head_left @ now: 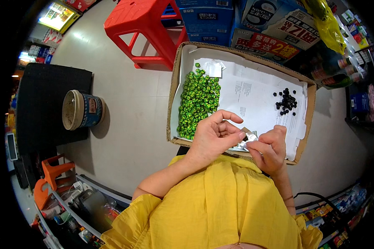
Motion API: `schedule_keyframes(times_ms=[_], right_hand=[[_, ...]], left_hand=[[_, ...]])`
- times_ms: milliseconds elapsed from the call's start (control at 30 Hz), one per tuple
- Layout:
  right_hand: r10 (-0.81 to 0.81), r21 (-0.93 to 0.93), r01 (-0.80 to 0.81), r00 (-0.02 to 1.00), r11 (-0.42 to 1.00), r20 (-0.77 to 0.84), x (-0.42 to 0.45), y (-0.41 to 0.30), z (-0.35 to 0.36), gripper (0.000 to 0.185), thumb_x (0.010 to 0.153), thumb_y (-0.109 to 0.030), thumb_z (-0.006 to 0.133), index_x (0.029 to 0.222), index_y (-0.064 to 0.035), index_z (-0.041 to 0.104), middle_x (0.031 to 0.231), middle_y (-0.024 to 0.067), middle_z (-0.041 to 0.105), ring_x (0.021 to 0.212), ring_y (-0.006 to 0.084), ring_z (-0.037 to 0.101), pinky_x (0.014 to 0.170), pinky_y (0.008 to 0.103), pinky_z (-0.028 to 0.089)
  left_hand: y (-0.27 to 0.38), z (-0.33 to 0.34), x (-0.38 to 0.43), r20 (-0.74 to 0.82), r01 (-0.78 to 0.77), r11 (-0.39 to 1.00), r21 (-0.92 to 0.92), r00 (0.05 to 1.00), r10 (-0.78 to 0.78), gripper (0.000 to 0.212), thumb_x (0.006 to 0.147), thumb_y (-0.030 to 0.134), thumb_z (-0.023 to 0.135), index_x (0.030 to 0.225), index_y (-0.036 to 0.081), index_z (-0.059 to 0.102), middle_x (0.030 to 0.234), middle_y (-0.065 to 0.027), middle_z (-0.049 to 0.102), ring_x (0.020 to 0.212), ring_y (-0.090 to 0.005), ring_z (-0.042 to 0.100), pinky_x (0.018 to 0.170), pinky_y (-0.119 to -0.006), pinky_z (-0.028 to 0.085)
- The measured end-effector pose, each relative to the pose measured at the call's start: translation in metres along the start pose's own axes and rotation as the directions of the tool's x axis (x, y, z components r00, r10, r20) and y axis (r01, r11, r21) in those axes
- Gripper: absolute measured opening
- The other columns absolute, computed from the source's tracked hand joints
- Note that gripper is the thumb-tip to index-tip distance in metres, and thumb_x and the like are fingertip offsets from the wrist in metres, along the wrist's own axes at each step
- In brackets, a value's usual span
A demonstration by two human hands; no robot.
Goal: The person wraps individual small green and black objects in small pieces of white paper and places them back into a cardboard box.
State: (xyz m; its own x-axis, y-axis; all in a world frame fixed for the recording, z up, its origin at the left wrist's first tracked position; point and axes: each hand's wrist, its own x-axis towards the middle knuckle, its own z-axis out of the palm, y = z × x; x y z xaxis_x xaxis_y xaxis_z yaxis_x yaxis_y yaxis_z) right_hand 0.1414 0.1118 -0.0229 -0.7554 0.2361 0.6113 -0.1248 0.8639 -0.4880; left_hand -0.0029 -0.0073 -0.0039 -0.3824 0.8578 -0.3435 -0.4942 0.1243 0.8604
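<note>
Over the near edge of a shallow cardboard box (172, 84), both hands work close together. My left hand (216, 133) pinches a small black piece (245, 138) at the tips of its thumb and finger. Gripped by my right hand (269, 149) is a small silvery sheet (251, 137), touching or just behind that piece. Green faceted pieces with yellow marks (198, 99) form a dense pile on the box's left side. Black faceted pieces (286, 102) lie in a smaller group at the right. White printed paper (230, 84) lines the box.
Small white squares (215, 70) lie at the box's far side. Beyond it stand a red plastic stool (143, 28) and stacked drink cartons (268, 34). A bucket (84, 109) lies to the left by a black block (50, 118). Bottles (336, 79) stand at the right.
</note>
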Motion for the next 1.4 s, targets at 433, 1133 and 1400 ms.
schedule_keyframes(times_ms=[433,1133,1400], right_hand=[[0.235,0.059,-0.233,0.972,0.971,-0.019,0.006,-0.013,0.001,0.02,0.065,-0.002,0.071,0.078,-0.009,0.057,0.073,0.0039,0.048,0.067,0.0199,0.044,0.064,0.0312,0.031],[0.781,0.65,-0.733,0.521,0.203,0.344,0.007,-0.021,0.007,0.011,0.078,0.0,0.066,0.081,0.0011,0.056,0.067,-0.0041,0.052,0.057,-0.0009,0.044,0.049,0.0134,0.035],[0.764,0.664,-0.727,0.525,0.173,0.376,0.004,-0.019,0.008,0.011,0.078,0.002,0.065,0.084,0.0025,0.057,0.069,-0.0026,0.054,0.055,-0.0005,0.044,0.048,0.0135,0.034]], left_hand=[[-0.002,0.003,-0.002,0.031,-0.16,0.977,0.137,0.987,0.157,0.027,0.078,0.0,0.064,0.099,0.002,0.048,0.076,-0.0045,0.064,0.068,-0.0039,0.057,0.059,-0.018,0.042],[-0.012,0.0,0.0,0.027,-0.236,0.957,0.166,0.972,0.235,0.026,0.08,0.001,0.063,0.104,0.001,0.054,0.077,-0.0039,0.065,0.07,-0.0042,0.058,0.057,-0.017,0.042],[-0.013,-0.004,0.001,0.061,-0.214,0.966,0.142,0.976,0.207,0.022,0.081,0.002,0.063,0.102,0.0,0.056,0.078,-0.0032,0.064,0.07,-0.0042,0.057,0.059,-0.017,0.043]])
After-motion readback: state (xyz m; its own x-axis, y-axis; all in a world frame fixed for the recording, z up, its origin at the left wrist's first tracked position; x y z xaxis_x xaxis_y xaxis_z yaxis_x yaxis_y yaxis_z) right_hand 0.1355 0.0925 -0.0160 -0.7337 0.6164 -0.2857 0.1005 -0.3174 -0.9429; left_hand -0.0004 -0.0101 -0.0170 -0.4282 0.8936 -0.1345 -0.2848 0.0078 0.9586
